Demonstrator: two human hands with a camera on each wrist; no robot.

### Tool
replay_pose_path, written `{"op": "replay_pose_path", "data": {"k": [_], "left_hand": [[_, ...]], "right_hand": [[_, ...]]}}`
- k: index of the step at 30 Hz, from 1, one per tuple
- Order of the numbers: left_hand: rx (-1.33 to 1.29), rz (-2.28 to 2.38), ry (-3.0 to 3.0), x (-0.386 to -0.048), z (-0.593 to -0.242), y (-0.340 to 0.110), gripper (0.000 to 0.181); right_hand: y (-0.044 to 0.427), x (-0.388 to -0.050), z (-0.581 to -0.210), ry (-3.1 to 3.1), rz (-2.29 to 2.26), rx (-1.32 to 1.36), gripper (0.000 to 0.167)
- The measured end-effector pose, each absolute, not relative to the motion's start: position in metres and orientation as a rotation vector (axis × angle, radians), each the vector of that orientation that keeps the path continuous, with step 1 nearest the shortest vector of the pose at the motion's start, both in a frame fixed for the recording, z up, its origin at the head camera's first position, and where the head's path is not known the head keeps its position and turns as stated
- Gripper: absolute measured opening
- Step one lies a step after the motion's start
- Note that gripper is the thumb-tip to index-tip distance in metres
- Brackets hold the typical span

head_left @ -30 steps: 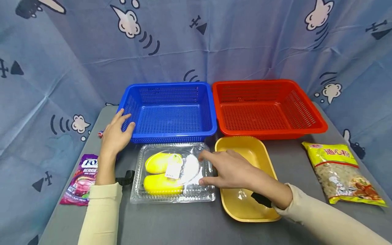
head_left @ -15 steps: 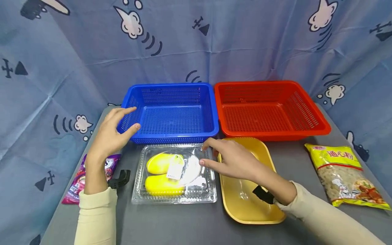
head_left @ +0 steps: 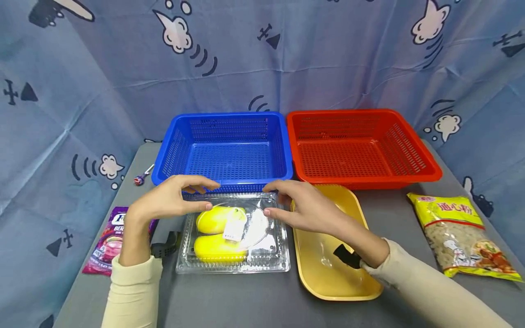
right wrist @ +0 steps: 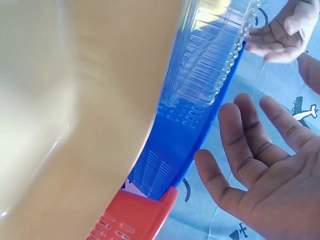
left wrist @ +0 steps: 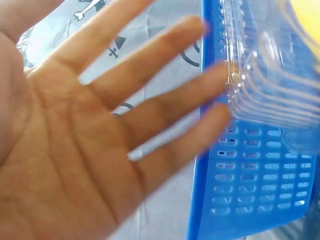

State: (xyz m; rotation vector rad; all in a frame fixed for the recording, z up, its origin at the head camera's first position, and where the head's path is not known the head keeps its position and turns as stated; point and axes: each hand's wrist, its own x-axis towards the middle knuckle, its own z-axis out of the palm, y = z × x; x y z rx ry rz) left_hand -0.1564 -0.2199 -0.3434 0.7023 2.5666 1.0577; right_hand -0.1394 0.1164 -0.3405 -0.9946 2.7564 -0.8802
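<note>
A clear lidded plastic box [head_left: 234,264] holds two yellow oblong items [head_left: 219,248] and a white label. Over its upper left corner is my left hand [head_left: 168,200], fingers spread with nothing in them; the left wrist view has the palm [left wrist: 80,145] beside the box edge [left wrist: 270,100]. My right hand [head_left: 305,207] hovers at the box's upper right side, above the yellow tray [head_left: 328,273], fingers loosely bent. In the right wrist view that hand [right wrist: 270,170] holds nothing, and whether it touches the box cannot be told.
Behind the box stand a blue basket [head_left: 229,159] and a red basket [head_left: 340,157]. A purple candy bag [head_left: 108,246] and a lollipop [head_left: 140,179] lie at the left. At the right lies a yellow-topped pasta bag [head_left: 455,237]. A patterned curtain hangs behind.
My left hand has left the blue basket's left side and moved right and nearer to me, over the box corner. The lollipop shows fully. My right hand has shifted slightly up.
</note>
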Motion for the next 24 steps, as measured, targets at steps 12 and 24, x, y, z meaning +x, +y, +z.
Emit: {"op": "replay_pose_path", "data": {"k": [12,24], "left_hand": [[0.754,0.991,2.297,-0.167,-0.365,-0.225,0.063],[0.82,1.119,2.164,-0.177,-0.376,-0.232,0.07]], "right_hand": [[0.093,-0.146,-0.364,2.732,-0.972,-1.053,0.041],[0.071,-0.151,-0.374,2.749,-0.942,-1.011,0.04]]}}
